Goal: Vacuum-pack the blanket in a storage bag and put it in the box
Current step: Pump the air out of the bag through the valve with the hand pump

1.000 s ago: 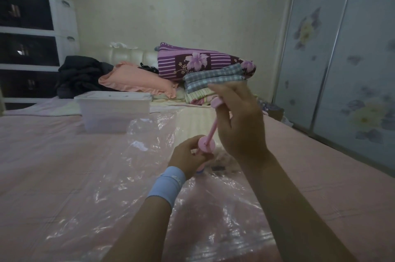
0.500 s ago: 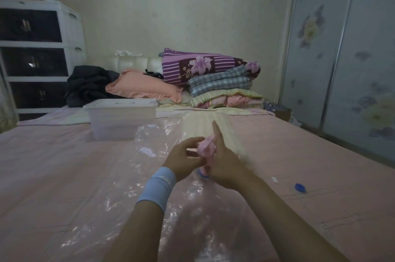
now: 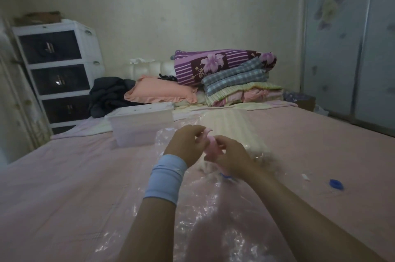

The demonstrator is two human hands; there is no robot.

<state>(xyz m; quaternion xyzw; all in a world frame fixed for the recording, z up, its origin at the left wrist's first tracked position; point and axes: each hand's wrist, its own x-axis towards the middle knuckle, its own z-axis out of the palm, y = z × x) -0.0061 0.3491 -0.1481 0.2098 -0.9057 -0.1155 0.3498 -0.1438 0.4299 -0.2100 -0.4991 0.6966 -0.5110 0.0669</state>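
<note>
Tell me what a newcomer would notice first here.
Mid-frame, the left hand and right hand grip a pink pump over a clear bag spread on the bed, with a cream blanket inside it just beyond. A translucent box sits behind on the left, and bright folded bedding is stacked at the far end. A blue cap lies at right.

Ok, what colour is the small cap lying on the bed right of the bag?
The cap is blue, seen in the head view.
</note>
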